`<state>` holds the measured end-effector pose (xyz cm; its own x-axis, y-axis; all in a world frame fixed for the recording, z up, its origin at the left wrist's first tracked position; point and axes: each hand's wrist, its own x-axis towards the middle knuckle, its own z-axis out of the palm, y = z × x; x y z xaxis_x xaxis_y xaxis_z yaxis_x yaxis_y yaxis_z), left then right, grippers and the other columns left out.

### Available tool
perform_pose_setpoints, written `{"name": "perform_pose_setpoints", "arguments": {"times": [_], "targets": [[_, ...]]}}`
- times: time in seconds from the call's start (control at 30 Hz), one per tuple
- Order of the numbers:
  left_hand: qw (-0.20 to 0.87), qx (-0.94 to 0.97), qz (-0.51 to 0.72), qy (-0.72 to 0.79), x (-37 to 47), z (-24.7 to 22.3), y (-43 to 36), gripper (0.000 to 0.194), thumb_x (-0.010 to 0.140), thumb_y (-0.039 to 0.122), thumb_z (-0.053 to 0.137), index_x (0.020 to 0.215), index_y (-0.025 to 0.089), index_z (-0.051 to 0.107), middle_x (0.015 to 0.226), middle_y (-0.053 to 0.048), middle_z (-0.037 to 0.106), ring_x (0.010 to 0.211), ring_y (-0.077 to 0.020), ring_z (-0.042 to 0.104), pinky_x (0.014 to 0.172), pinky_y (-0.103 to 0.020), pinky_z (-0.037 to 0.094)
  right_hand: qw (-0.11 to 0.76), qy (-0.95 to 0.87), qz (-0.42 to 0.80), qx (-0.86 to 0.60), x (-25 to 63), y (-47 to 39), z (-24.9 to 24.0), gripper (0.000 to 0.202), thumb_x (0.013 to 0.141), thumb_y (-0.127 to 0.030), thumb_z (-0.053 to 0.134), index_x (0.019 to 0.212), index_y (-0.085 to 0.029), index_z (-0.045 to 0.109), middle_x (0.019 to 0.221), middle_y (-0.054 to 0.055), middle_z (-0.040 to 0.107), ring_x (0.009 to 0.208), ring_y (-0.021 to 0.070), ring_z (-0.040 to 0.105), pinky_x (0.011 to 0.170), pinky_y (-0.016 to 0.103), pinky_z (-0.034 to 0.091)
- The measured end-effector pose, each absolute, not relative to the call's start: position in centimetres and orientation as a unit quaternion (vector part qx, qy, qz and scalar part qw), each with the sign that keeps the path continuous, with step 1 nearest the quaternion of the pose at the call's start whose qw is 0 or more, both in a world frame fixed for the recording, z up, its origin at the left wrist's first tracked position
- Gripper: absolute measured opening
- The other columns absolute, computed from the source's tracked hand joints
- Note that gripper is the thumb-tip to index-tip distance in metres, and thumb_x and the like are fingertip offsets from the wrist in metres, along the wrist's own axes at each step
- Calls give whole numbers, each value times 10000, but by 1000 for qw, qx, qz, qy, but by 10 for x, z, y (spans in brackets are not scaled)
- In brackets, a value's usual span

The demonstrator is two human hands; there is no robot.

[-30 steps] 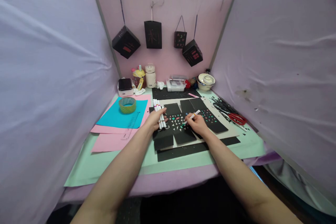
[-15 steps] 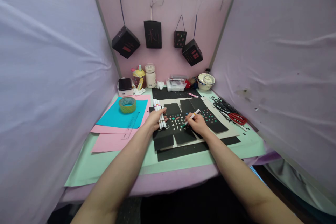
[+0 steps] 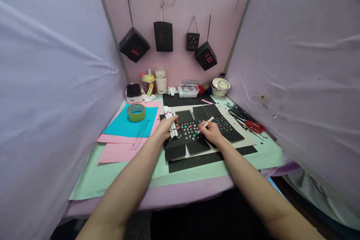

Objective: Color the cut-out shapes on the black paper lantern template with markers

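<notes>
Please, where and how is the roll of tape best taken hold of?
The roll of tape lies flat on the blue sheet, its hollow centre facing up, so I would come from above and pinch its near wall across its thickness.

One Chinese character in reddish strokes on upright hanging black box (image 3: 163,36), second from left; looks like 利, though exact form uncertain. Print inside tape roll (image 3: 136,117): too small to read. Markings on clear ruler (image 3: 140,134): figures not legible. Small dark mark low on cream bottle (image 3: 161,85): unreadable.
</notes>
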<state>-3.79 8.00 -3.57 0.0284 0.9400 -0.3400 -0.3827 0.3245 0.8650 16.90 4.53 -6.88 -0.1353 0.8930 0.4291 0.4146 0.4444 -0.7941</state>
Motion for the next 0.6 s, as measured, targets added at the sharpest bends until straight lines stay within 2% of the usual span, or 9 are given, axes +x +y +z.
{"name": "perform_pose_setpoints", "arguments": {"times": [0.6], "targets": [[655,286,507,483,-37,-32,78,217,683,198,688,832,146,540,687,-10,586,441,-67,510,571,-310,548,463,-709,263,-463,169,44,-67,185,720,-195,431,584,-176,555,576,-7,573,569,121,531,580,224,399]]}}
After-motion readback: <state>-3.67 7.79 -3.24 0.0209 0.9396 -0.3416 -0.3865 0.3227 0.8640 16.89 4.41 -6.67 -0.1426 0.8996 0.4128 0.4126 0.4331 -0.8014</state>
